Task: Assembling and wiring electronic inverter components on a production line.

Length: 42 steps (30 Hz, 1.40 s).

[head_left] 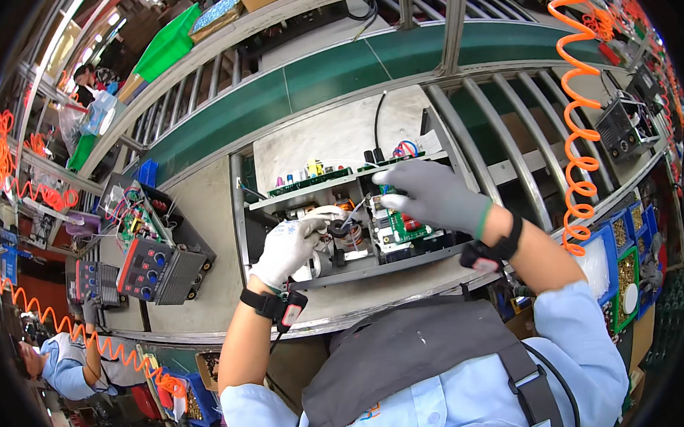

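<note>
In front of me lies an opened metal-cased electrical unit (345,274), its wires, circuit boards and round parts exposed. My left hand (288,249), in a white glove, reaches into its left half. The fingers are pinched together beside a black ring-shaped part (338,228); what they hold is hidden. A thin white strip (353,212) slants up from the ring toward my right hand. My right hand (437,196), in a grey glove, hovers over a green circuit board (397,224) on the unit's right side. Its thumb and forefinger are apart, near the strip's upper end.
Two similar units with red-knobbed front panels (150,270) stand at the left, by a co-worker (75,363). Metal rollers (512,146) run to the right, under a hanging orange coiled hose (581,135). Parts bins (627,268) sit at the right. A black cable (378,123) stands behind the unit.
</note>
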Motion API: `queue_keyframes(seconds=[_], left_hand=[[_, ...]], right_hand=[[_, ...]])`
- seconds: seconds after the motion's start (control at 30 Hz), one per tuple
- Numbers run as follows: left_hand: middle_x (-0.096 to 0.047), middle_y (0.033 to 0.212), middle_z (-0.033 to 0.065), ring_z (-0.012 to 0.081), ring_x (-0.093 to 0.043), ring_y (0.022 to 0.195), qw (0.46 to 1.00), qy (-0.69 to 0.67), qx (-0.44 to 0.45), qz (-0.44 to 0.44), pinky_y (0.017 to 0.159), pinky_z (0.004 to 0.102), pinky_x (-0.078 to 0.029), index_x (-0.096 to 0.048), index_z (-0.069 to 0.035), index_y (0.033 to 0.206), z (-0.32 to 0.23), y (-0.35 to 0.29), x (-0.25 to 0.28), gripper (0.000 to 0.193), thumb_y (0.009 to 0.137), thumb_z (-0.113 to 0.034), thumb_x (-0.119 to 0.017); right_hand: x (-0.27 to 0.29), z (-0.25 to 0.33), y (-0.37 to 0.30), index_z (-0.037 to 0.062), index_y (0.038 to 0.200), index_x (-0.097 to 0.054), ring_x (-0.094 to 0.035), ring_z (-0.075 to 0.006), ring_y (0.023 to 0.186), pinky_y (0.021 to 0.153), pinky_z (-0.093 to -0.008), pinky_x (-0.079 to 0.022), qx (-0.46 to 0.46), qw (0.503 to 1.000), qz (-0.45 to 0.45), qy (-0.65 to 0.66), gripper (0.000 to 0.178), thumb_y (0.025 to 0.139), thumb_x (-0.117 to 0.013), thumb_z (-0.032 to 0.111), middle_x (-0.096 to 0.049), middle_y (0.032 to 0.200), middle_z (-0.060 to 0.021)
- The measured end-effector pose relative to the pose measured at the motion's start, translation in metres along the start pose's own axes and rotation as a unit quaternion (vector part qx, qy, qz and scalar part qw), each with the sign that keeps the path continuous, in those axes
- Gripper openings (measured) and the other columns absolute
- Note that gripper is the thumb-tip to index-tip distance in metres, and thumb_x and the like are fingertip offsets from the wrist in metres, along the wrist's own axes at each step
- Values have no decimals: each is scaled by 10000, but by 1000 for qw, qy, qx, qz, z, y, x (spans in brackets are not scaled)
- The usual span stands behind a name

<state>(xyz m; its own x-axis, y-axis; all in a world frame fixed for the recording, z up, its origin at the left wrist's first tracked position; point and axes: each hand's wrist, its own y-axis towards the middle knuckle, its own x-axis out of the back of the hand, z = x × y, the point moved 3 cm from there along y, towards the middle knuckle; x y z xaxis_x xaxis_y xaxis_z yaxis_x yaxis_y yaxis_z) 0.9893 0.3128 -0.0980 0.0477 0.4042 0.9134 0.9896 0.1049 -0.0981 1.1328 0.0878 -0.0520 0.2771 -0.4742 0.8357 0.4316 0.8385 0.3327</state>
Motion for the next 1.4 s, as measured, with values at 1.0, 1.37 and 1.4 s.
queue_keyframes(seconds=[1.0, 1.37, 1.4], left_hand=[[-655, 756, 173, 347, -654, 722, 985, 146, -72, 52, 662, 463, -504, -630, -71, 1039, -6, 41, -19, 232, 852, -102, -497], [-627, 769, 225, 403, -620, 776, 991, 47, -58, 112, 702, 496, -477, -620, -26, 867, 18, 39, -7, 163, 862, -159, -526], [-625, 765, 225, 401, -620, 769, 992, 61, -50, 96, 693, 497, -477, -617, -28, 866, 13, 38, -6, 160, 865, -158, -523]], right_hand=[[-38, -56, -6, 111, 1393, -411, -338, -327, 1358, 1091, -446, -293, -197, 964, 49, -174, 571, 924, -525, 418, -364, 1474, -114], [-58, -54, 0, 129, 1415, -372, -298, -424, 1351, 1069, -495, -344, -210, 971, 96, -67, 582, 928, -534, 402, -369, 1448, -131], [-59, -55, 2, 126, 1414, -373, -316, -422, 1339, 1066, -490, -349, -214, 969, 100, -73, 586, 923, -544, 396, -372, 1446, -132]])
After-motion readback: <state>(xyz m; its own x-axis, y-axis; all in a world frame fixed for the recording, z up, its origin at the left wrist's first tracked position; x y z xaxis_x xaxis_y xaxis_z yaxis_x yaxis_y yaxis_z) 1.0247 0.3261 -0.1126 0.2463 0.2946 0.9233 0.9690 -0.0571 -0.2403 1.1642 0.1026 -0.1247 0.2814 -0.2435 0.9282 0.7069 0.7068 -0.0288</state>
